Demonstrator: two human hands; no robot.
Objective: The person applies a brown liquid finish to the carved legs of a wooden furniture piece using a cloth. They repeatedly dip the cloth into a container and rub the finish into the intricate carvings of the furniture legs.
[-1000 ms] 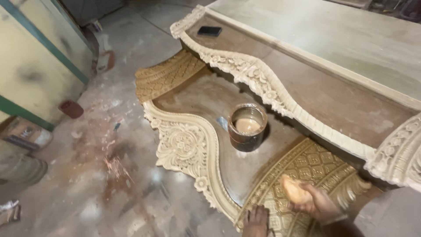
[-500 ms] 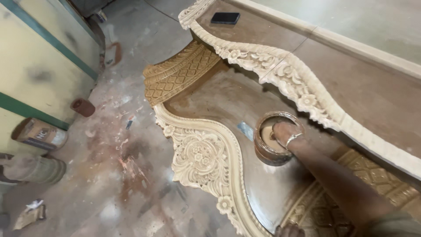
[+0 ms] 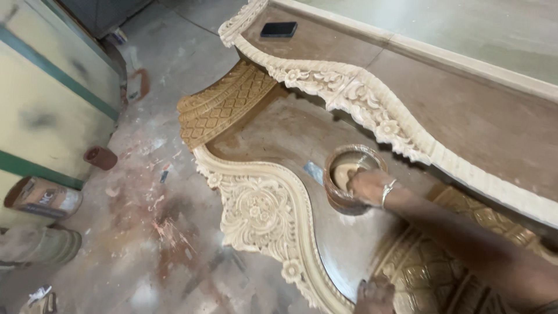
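Round metal bowl (image 3: 353, 177) is sitting on the flat brown panel (image 3: 279, 142) of a big carved wooden furniture piece, just beside the pale carved scroll border (image 3: 261, 209) and below the upper ledge with its floral carved edge (image 3: 354, 99). The right hand (image 3: 367, 187) is reaching across from the lower right with the fingers dipping into the bowl, curled downward over the pale paste-like stuff inside (can't tell if it's actually gripping anything in there, the fingertips are hidden by the rim). A metal bangle (image 3: 388, 192) is sitting on that wrist. The left hand (image 3: 375, 293) is poking in at the bottom edge, resting on the golden-brown carved lattice section (image 3: 430, 273); only the top of it is showing, so how open it is I can't tell. A dark phone (image 3: 279, 29) is lying on the upper ledge, well apart from the bowl. On the dusty floor to the left, a small reddish-brown cylinder (image 3: 100, 157) and a tin can (image 3: 43, 196) on its side are lying near the pale green-striped wall.
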